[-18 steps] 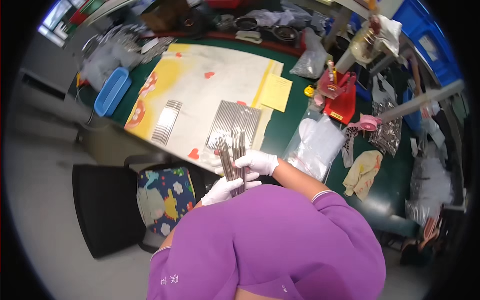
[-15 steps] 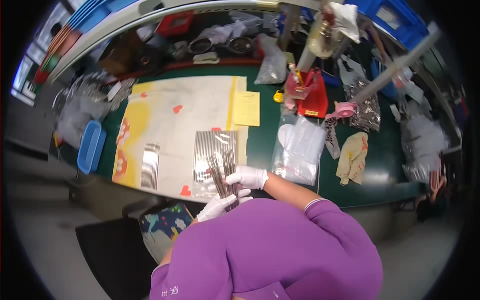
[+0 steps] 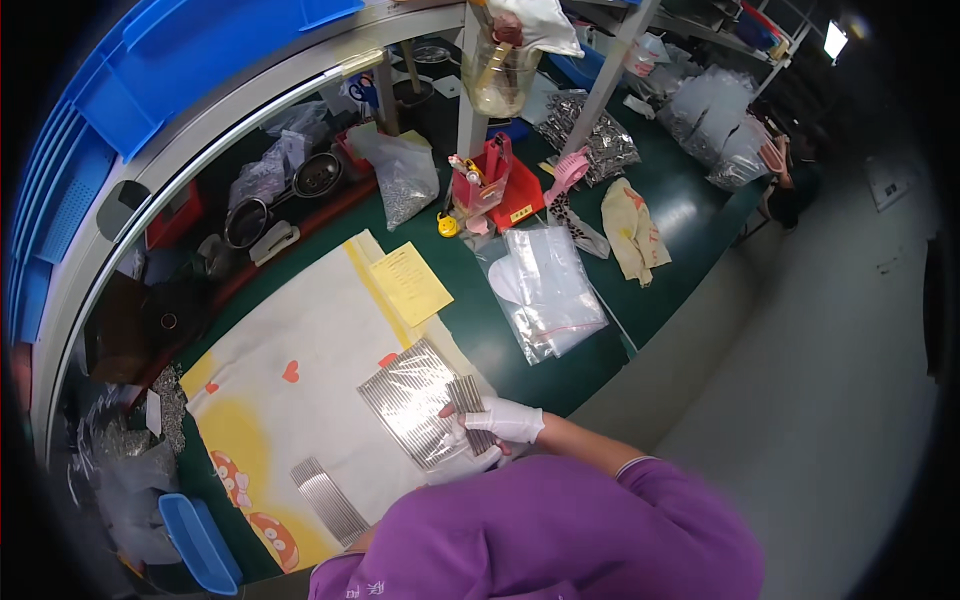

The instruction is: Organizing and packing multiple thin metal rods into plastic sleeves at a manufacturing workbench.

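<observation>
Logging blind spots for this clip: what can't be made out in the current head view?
- Left hand: hidden below the purple sleeve.
- Right hand: white-gloved, on a bundle of thin metal rods; the grip underneath is hidden.
- Rod count on the cloth: too fine.
- Yellow sheet: print too small.
- Left rim items: bent and blurred by the fisheye.

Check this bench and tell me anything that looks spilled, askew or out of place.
Nothing looks spilled or damaged. The metal rods lie in a neat row on the cloth, a second row beside them. The right hand holds a small bundle of rods. The left hand is hidden by the purple sleeve. The clear bags lie loosely.
</observation>
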`<state>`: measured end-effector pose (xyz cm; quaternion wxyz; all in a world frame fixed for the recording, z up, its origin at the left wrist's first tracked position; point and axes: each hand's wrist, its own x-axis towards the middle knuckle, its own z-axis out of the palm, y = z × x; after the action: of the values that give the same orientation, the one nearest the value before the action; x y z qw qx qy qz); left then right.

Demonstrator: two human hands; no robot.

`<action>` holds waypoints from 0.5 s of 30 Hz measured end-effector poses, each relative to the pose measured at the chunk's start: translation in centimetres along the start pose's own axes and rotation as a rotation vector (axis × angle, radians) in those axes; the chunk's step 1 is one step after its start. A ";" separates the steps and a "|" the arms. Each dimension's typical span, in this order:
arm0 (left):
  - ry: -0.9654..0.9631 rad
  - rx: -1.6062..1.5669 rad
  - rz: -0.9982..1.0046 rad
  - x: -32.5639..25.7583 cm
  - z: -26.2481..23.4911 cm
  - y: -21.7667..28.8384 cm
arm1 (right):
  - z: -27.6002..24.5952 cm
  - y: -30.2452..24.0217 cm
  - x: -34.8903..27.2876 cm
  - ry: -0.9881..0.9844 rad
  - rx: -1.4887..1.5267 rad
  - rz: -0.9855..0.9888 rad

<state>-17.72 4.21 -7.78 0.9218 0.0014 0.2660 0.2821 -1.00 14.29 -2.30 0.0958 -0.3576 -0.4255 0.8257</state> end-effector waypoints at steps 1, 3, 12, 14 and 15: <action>-0.014 0.062 -0.016 0.7 -0.2 -0.2 | 0.0 1.4 0.5 0.048 0.078 -0.070; -0.033 0.183 -0.030 2.2 -0.7 -0.6 | 0.0 2.6 0.0 0.101 0.158 -0.085; -0.012 0.787 0.239 6.2 3.9 -2.2 | -2.1 5.8 -3.5 0.398 0.188 -0.398; 0.018 0.952 0.383 7.6 3.0 -2.5 | -2.8 6.0 -4.0 0.340 0.093 -0.518; -0.006 1.043 0.368 7.4 2.0 -2.0 | -2.3 5.2 -4.5 0.293 0.070 -0.602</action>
<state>-10.50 6.66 -10.02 0.7351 0.5049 0.3634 0.2695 4.53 10.45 -4.91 0.4078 -0.3273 -0.4653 0.7142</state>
